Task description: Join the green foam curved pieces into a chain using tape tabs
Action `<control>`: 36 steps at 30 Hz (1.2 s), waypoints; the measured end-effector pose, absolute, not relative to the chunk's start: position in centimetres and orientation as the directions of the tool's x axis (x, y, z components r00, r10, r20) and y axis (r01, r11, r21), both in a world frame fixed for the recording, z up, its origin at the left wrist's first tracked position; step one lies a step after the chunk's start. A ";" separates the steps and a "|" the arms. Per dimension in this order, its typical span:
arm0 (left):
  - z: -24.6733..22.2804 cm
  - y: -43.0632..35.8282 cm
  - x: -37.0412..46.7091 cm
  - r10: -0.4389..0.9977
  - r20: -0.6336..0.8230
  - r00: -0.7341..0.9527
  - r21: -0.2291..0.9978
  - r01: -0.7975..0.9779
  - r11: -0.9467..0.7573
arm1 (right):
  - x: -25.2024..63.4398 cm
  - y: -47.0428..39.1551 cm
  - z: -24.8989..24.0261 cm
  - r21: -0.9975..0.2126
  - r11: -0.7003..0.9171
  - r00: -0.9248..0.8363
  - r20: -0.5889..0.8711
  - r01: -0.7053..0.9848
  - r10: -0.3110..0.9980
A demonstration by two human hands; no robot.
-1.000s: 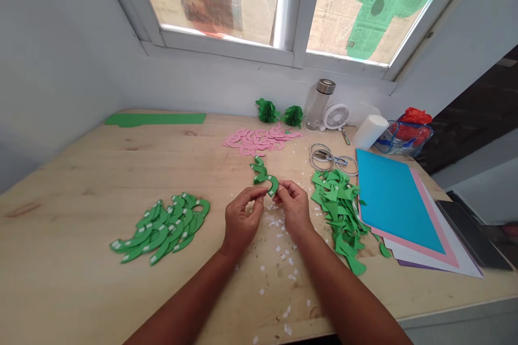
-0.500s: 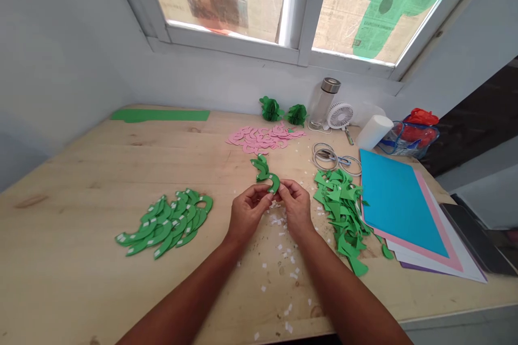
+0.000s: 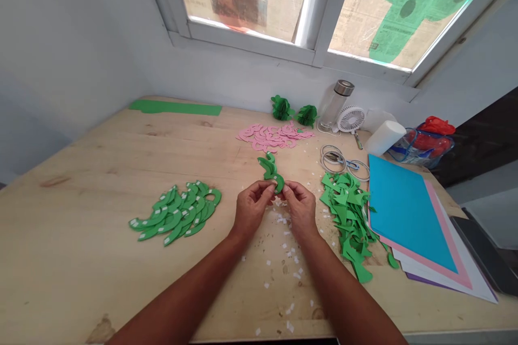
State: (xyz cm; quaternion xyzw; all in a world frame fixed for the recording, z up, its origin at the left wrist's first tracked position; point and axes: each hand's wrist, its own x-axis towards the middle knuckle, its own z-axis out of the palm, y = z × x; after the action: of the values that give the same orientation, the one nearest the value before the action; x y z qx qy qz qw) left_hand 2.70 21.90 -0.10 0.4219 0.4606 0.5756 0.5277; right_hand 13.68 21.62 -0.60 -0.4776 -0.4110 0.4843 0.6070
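The left fingers (image 3: 263,187) are bent in, thumb against fingertips, pinching the near end of a curved green paper piece (image 3: 280,183). The right fingers (image 3: 289,189) pinch its right side in the same way, so the fingertips of both hands nearly meet around it. The left hand (image 3: 250,208) and right hand (image 3: 301,209) face each other, with the forearms reaching in from the counter's near edge and converging.

The piece is a thick, C-shaped curve with a small white patch near its upper end. It is held over the middle of the counter (image 3: 101,172), and a short chain of similar green curves (image 3: 267,165) runs from it toward the far edge. White paper bits (image 3: 285,222) lie scattered from beneath the hands to the near edge.

Farther out, overlapping green curves with white patches (image 3: 172,218) lie toward the left edge, pink paper cutouts (image 3: 265,136) toward the far edge, and green scraps (image 3: 343,213) toward the right, beside a blue sheet (image 3: 407,213).
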 end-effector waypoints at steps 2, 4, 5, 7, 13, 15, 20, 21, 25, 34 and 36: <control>-0.2 22.1 2.5 0.996 -0.023 -0.091 0.965 -0.263 -0.002 | 13.7 21.6 -0.7 -0.982 0.065 0.201 0.029 -0.177 0.979; -0.4 22.4 2.3 0.995 -0.069 -0.071 0.924 -0.381 0.037 | 13.7 21.7 -0.8 -0.983 0.057 0.198 0.022 -0.174 0.980; -0.5 22.5 2.3 0.994 -0.091 -0.056 0.892 -0.448 0.056 | 13.7 21.7 -0.9 -0.983 0.053 0.195 0.018 -0.177 0.981; -0.5 22.6 2.2 0.993 -0.116 -0.031 0.829 -0.554 0.079 | 13.6 21.7 -0.9 -0.982 0.048 0.186 0.013 -0.180 0.982; -0.1 22.6 2.4 0.991 -0.131 0.010 0.761 -0.640 0.107 | 13.4 21.4 -0.1 -0.983 0.039 0.148 0.012 -0.179 0.989; -0.1 22.6 2.4 0.989 -0.148 0.008 0.751 -0.650 0.117 | 13.3 21.3 0.1 -0.985 0.040 0.134 0.018 -0.169 0.991; -0.1 22.7 2.4 0.986 -0.166 -0.020 0.752 -0.649 0.114 | 13.3 21.2 0.3 -0.989 0.018 0.113 0.001 -0.144 0.994; -0.2 22.8 2.4 0.986 -0.167 -0.023 0.752 -0.649 0.113 | 13.3 21.2 0.3 -0.990 0.016 0.113 -0.001 -0.142 0.994; -0.3 22.9 2.3 0.984 -0.171 -0.039 0.768 -0.631 0.108 | 13.4 21.2 0.3 -0.991 0.023 0.100 0.010 -0.133 0.995; -0.8 22.9 2.3 0.994 -0.109 -0.019 0.813 -0.577 0.078 | 13.8 21.4 -0.4 -0.994 0.041 0.104 0.031 -0.098 0.994; -0.8 22.9 2.3 0.994 -0.107 -0.017 0.812 -0.578 0.078 | 13.8 21.5 -0.4 -0.995 0.038 0.105 0.029 -0.090 0.994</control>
State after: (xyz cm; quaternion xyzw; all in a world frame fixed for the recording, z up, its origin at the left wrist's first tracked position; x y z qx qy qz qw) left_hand 2.30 22.94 -0.82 0.2881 0.3609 0.6148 0.6393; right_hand 13.76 21.49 -0.36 -0.4931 -0.4583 0.4875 0.5559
